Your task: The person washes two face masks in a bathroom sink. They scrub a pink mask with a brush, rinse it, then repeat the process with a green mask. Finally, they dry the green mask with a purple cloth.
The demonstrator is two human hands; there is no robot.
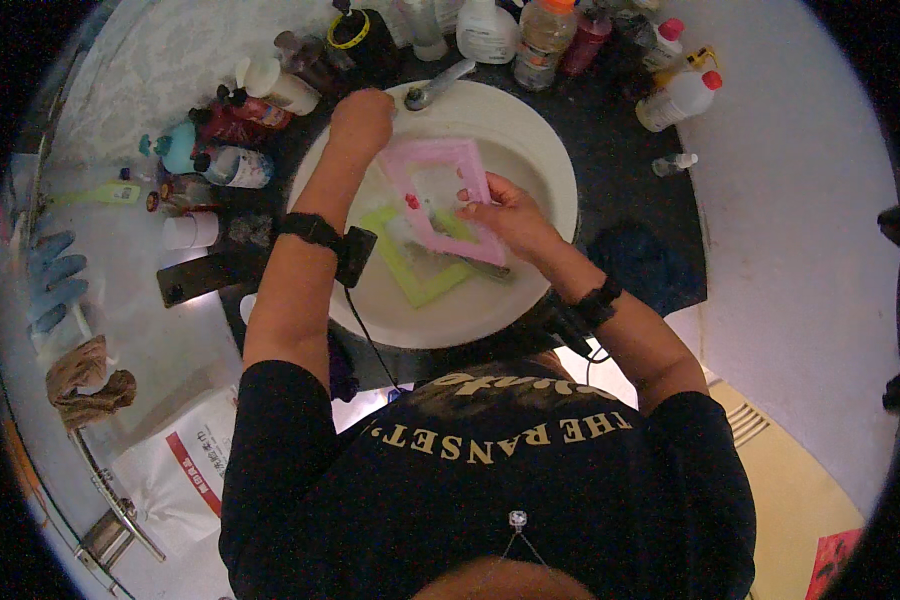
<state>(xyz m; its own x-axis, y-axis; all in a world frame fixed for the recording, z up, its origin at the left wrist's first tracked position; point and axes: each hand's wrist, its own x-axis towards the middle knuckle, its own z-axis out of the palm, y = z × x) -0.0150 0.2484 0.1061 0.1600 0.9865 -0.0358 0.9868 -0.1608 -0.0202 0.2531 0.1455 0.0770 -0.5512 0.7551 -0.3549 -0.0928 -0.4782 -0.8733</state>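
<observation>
My right hand (510, 218) grips a pink rectangular frame (430, 150) by its right side, thumb and fingers pinching the edge. A small red decoration sits on the frame's left side. The frame is tilted above the white washbasin (560, 190). Below it, a lime-green frame (435, 288) lies in the basin, partly covered by the pink one. My left hand (362, 120) is closed at the basin's far left rim, beside the metal faucet (438, 86); whatever its fingers hold is hidden. Both wrists wear black straps, the left one with a dark box attached.
Bottles crowd the dark counter along its left and back, including an orange-capped bottle (545, 45) and a white red-capped jug (678, 100). A dark phone-like slab (205, 278) lies left. Dark cloth (635, 265) is at right. A blue glove (58, 280) hangs far left.
</observation>
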